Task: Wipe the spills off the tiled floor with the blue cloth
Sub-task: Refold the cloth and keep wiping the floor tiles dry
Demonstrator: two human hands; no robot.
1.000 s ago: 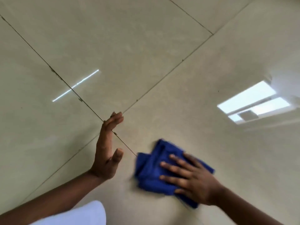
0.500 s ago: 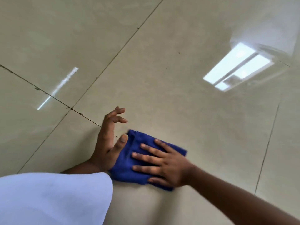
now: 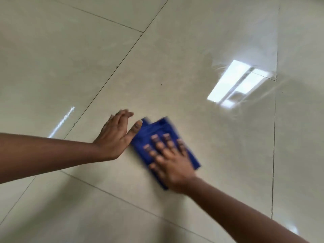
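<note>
While the right hand [image 3: 172, 160] presses flat, fingers spread, on the blue cloth [image 3: 157, 132] at centre frame, the left hand [image 3: 116, 135] rests open on the floor [image 3: 175, 50] beside it.

Right hand [image 3: 172, 164] on cloth [image 3: 157, 130]

soft, even daylight is filling the frame, and the glossy tiled floor [image 3: 175, 58] is throwing back a bright rectangular window reflection [image 3: 238, 83] at the right, with streaky glare fanning around it and a thin white streak [image 3: 61, 121] glinting at the left. motion blur is smearing the right hand [image 3: 171, 162] and the blue cloth [image 3: 157, 132] in the centre, while the left hand [image 3: 115, 135] is staying sharper and casting only a faint shadow. the grout lines are bowing slightly toward the edges, and a dim shadow is spreading along the bottom left.
</note>
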